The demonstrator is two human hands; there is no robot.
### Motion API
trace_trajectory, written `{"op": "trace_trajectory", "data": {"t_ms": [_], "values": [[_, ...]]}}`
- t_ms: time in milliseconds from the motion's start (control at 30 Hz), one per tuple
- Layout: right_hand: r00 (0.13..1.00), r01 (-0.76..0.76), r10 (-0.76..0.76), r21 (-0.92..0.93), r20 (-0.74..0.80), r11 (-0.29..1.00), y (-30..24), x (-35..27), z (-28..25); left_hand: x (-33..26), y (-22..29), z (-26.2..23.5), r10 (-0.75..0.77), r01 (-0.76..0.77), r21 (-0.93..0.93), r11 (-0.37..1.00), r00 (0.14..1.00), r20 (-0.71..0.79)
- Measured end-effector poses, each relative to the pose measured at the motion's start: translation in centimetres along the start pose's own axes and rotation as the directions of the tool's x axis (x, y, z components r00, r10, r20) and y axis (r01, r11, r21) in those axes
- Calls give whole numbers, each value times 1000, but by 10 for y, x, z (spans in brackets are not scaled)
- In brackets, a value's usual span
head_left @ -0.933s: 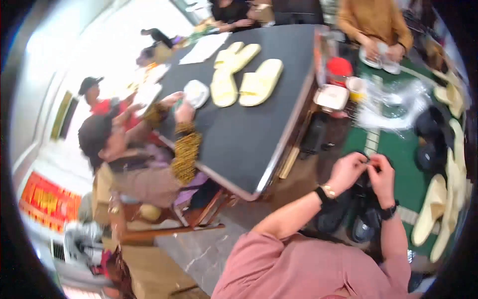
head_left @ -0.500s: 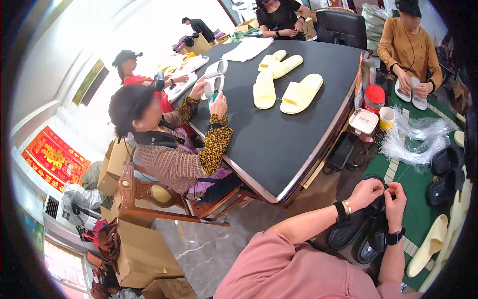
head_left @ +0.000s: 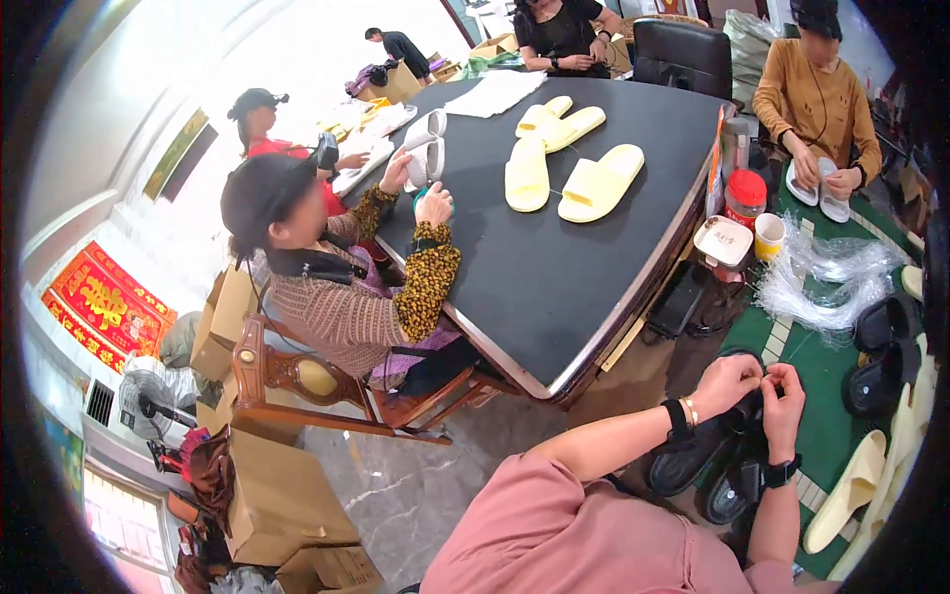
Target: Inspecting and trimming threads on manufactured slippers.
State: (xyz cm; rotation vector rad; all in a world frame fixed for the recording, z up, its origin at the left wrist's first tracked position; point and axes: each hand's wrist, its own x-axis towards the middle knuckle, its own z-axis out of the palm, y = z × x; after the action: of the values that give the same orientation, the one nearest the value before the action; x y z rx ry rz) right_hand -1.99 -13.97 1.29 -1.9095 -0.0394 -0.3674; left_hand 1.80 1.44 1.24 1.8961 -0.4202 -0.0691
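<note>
My left hand point(head_left: 733, 382) and my right hand point(head_left: 784, 398) meet fingertip to fingertip in a pinch. Whatever lies between the fingers is too small to make out. Just under them rests a pair of black slippers, one black slipper point(head_left: 683, 465) to the left and the other black slipper point(head_left: 732, 493) nearer my right wrist, both partly covered by my hands and arms. Beyond my hands, a loose bundle of thin clear plastic strands point(head_left: 826, 282) is spread on the green surface point(head_left: 807, 381). To the right sits another black slipper point(head_left: 876, 384).
Pale yellow slippers point(head_left: 849, 492) line the right edge. A red-lidded jar point(head_left: 744, 193), a white tub point(head_left: 722, 241) and a paper cup point(head_left: 768, 238) stand beside the dark table point(head_left: 554, 317). A co-worker point(head_left: 317, 277) sits at its left with grey slippers; another point(head_left: 819, 119) sits far right.
My fingertips stay pinched together, with only a slight shift of the fingers. The whole view has tilted a little. The co-worker at the table has turned the grey slippers slightly.
</note>
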Motion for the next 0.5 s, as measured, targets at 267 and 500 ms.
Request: {"op": "trace_trajectory", "data": {"t_ms": [267, 500], "values": [[993, 121, -121, -114, 12, 986, -3, 0, 1, 1, -11, 0, 159, -159, 7, 987, 984, -79], [992, 124, -121, -245, 28, 962, -7, 0, 2, 0, -12, 4, 123, -123, -3, 992, 990, -71]]}}
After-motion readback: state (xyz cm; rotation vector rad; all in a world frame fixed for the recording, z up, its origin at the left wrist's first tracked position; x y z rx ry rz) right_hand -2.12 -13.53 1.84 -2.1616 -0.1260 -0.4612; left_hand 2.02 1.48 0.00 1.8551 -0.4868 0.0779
